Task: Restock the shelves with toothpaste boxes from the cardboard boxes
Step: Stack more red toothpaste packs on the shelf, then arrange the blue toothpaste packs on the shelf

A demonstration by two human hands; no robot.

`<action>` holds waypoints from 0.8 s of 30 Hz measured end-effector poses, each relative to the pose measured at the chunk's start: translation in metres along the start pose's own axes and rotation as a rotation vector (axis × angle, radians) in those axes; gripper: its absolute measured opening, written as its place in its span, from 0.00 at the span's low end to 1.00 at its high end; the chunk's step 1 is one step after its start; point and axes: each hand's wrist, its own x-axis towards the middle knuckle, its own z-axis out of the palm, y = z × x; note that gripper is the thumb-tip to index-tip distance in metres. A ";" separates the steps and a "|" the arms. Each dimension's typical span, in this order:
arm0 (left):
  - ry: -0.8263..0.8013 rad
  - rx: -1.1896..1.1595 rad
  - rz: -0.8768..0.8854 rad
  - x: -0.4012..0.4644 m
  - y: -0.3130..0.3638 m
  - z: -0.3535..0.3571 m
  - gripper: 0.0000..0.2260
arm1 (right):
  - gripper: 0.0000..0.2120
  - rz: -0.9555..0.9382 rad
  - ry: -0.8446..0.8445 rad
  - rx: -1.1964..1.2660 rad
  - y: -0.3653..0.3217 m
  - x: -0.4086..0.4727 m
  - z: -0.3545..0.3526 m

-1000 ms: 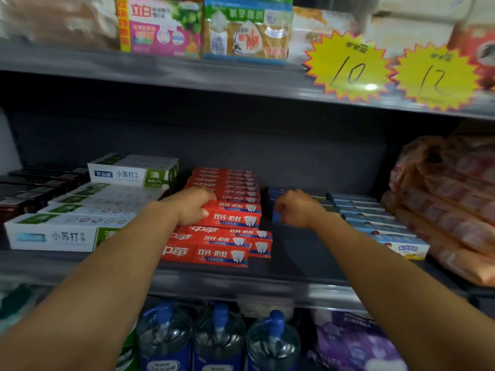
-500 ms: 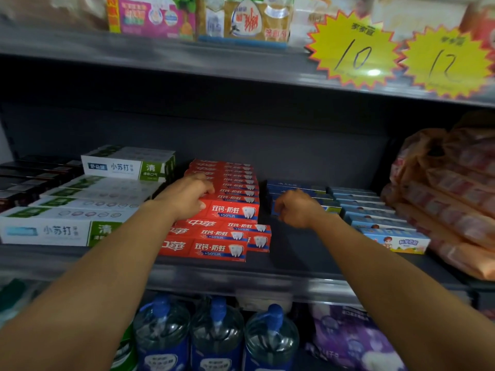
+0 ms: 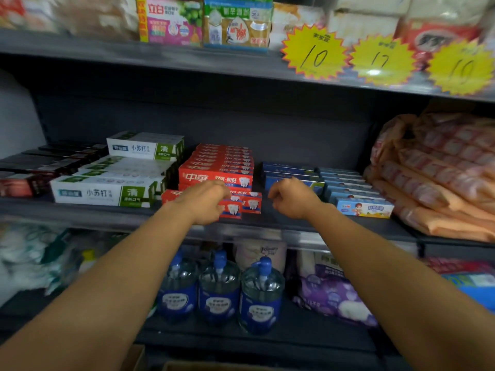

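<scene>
Now, left hand [image 3: 202, 201] over the front red toothpaste boxes [image 3: 232, 208] at middle of frame, grip hidden, cannot tell; right hand [image 3: 294, 198] beside, fingers curled, holding nothing.

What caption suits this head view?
Left hand on red toothpaste boxes; right hand curled, empty, beside blue boxes.

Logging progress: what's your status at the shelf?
Left hand over front red toothpaste boxes. Right hand curled, holding nothing. Gap ahead unobstructed.
</scene>
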 end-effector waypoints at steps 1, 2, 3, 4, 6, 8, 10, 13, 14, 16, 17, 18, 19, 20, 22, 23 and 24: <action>-0.014 0.007 0.006 -0.009 0.007 0.001 0.16 | 0.14 -0.011 0.006 0.003 -0.004 -0.012 -0.001; -0.027 0.014 0.008 -0.019 0.014 0.003 0.16 | 0.15 -0.021 0.008 0.008 -0.007 -0.025 -0.002; -0.037 0.016 0.008 -0.028 0.022 0.006 0.17 | 0.15 -0.033 0.009 0.014 -0.010 -0.037 -0.001; -0.045 0.012 0.003 -0.037 0.029 0.009 0.17 | 0.15 -0.039 0.008 0.023 -0.012 -0.049 0.000; -0.073 0.002 -0.004 -0.053 0.043 0.016 0.17 | 0.15 -0.045 0.004 0.033 -0.015 -0.070 0.005; -0.112 -0.010 -0.001 -0.070 0.058 0.028 0.15 | 0.14 -0.047 -0.002 0.033 -0.016 -0.093 0.014; -0.152 -0.016 0.005 -0.087 0.071 0.045 0.13 | 0.14 -0.047 -0.014 0.049 -0.017 -0.115 0.026; -0.242 -0.027 0.017 -0.115 0.095 0.082 0.13 | 0.14 -0.049 -0.046 0.083 -0.013 -0.154 0.054; -0.262 -0.026 0.025 -0.123 0.104 0.097 0.13 | 0.14 -0.049 -0.065 0.091 -0.010 -0.166 0.066; -0.309 -0.056 0.026 -0.139 0.120 0.127 0.14 | 0.13 -0.039 -0.118 0.103 -0.004 -0.190 0.091; -0.339 -0.076 0.033 -0.146 0.127 0.141 0.15 | 0.13 -0.032 -0.138 0.104 -0.001 -0.200 0.103; -0.368 -0.091 0.046 -0.151 0.133 0.156 0.15 | 0.13 -0.027 -0.156 0.109 0.004 -0.209 0.115; -0.391 -0.104 0.060 -0.156 0.138 0.170 0.16 | 0.14 -0.023 -0.173 0.120 0.008 -0.217 0.127; -0.409 -0.113 0.071 -0.160 0.142 0.183 0.16 | 0.14 -0.016 -0.192 0.129 0.013 -0.224 0.138; -0.440 -0.134 0.075 -0.166 0.150 0.208 0.17 | 0.13 -0.001 -0.227 0.137 0.023 -0.234 0.158; -0.465 -0.138 0.075 -0.168 0.153 0.219 0.17 | 0.13 0.009 -0.241 0.144 0.028 -0.238 0.168; -0.491 -0.142 0.076 -0.170 0.156 0.231 0.17 | 0.13 0.023 -0.253 0.149 0.033 -0.240 0.178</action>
